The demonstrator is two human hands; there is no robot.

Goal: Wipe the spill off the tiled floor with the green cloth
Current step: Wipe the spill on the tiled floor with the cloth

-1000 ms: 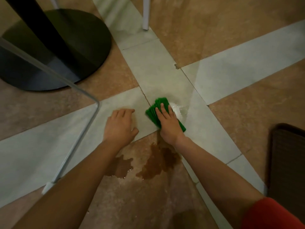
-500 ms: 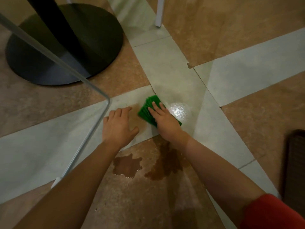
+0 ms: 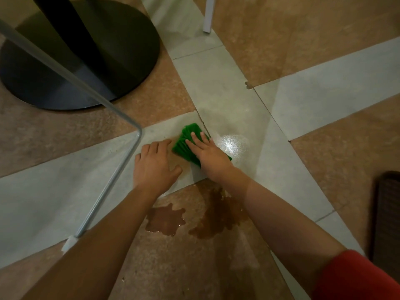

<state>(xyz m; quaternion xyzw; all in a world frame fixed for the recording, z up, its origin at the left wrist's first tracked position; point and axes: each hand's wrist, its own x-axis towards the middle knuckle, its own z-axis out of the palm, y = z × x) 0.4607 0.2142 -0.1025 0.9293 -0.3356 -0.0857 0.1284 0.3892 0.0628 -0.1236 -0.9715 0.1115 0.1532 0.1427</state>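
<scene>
My right hand (image 3: 211, 155) presses flat on the folded green cloth (image 3: 185, 143), which lies on a pale tile of the floor (image 3: 227, 100) at the middle of the view. My left hand (image 3: 153, 165) rests flat on the tile just left of the cloth, fingers together, holding nothing. A faint brown smear shows on the pale tile between the two hands. A brown spill sits nearer me on the tan tile in two puddles, a left puddle (image 3: 165, 220) and a larger right puddle (image 3: 218, 217) partly under my right forearm.
A black round table base (image 3: 86, 61) with its post stands at the upper left. A bent metal chair leg (image 3: 112, 176) crosses the left side, ending in a white foot (image 3: 69, 242). Another white leg (image 3: 208, 16) stands at the top. A dark mat (image 3: 386, 215) lies at the right edge.
My right hand has slid the green cloth to the left across the pale tile, closer to my left hand. The left hand has stayed planted.
</scene>
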